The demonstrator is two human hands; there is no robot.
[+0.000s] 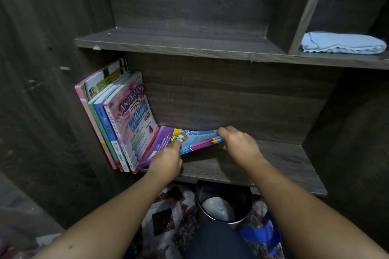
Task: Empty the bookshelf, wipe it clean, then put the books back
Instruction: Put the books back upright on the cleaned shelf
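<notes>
On the lower board of the dark wooden bookshelf [273, 160], several books [126, 115] lean upright against the left wall, a pink one with the cover facing out. Next to them a thin stack of purple and blue booklets [195, 139] lies tilted on the board. My left hand [168, 157] holds its near left edge, thumb on the cover. My right hand [237, 143] grips the stack's right end with curled fingers. A folded light blue cloth [343, 43] lies in the upper right compartment.
The upper shelf board [179, 42] holds nothing in its left bay; a vertical divider [305, 8] separates it from the cloth's bay. Below the shelf stand a black bin [223, 202] with white paper inside, a patterned rug [168, 216] and a blue strap [265, 235].
</notes>
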